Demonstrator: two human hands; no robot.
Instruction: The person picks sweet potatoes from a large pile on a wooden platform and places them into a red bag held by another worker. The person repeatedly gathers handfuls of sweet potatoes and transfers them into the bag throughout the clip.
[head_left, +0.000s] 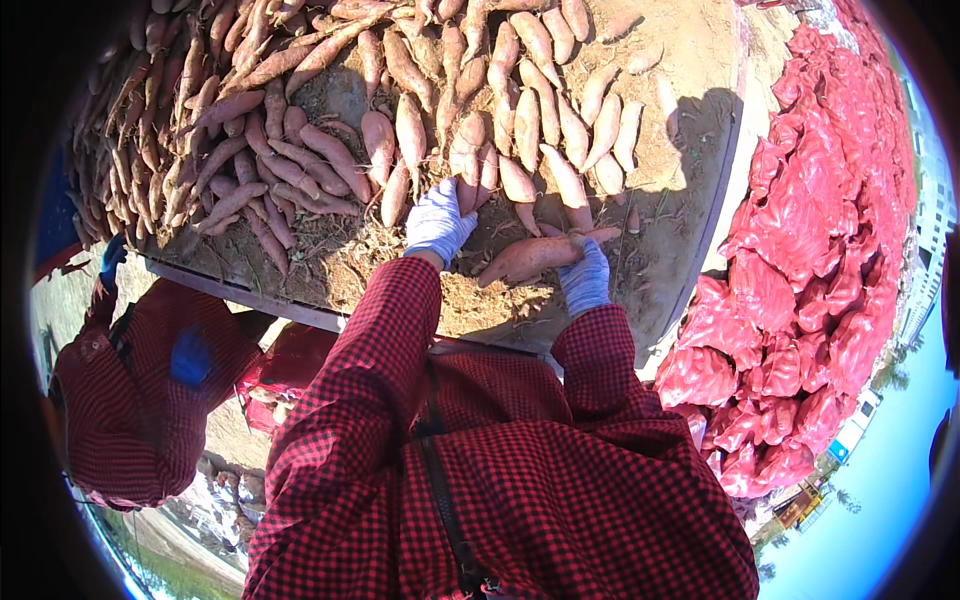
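Both my hands wear pale knitted gloves. In my right hand (585, 279) is a large, pinkish-brown sweet potato (529, 259), held crosswise just above the dirt-covered table (502, 315). My left hand (441, 221) is at the near end of another sweet potato (466, 154), its fingers and thumb around the tip. That root still lies among the others, and the glove hides part of its lower end. Several loose sweet potatoes (570, 184) lie in front of and between my hands, pointing mostly away from me.
A dense heap of sweet potatoes (165, 142) covers the table's left side. Red mesh sacks (795, 247) are piled beyond its right edge. A co-worker (150, 382) in a red patterned top and blue gloves stands at the left, near an open red sack (274, 382).
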